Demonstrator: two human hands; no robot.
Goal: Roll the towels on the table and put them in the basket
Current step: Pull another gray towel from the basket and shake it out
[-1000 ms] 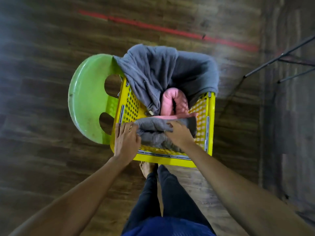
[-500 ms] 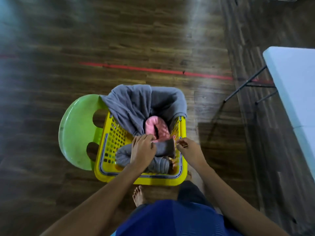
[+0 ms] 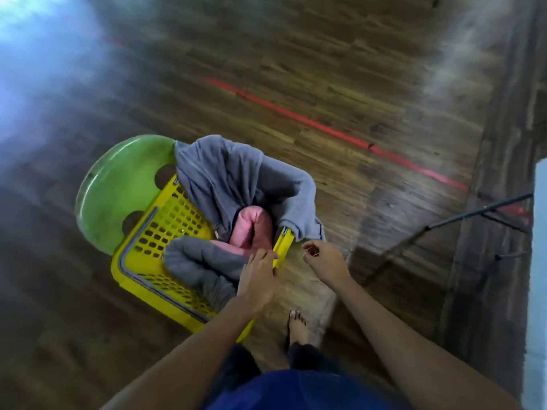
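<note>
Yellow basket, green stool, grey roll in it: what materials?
Yellow basket: likely moulded plastic, glossy, perforated lattice walls. Green stool: probably plastic too, smooth sheen, round cutouts. Grey roll: soft matte cloth, plump folds; blur hides the weave.

Single view. A wide-angle camera worn on the head is looking forward and steeply down from standing height, past the left hand (image 3: 257, 276) and right hand (image 3: 324, 257) at close range. The basket (image 3: 154, 232) is sitting left of centre; the floor (image 3: 325, 69) is running tilted across the blurred frame.
</note>
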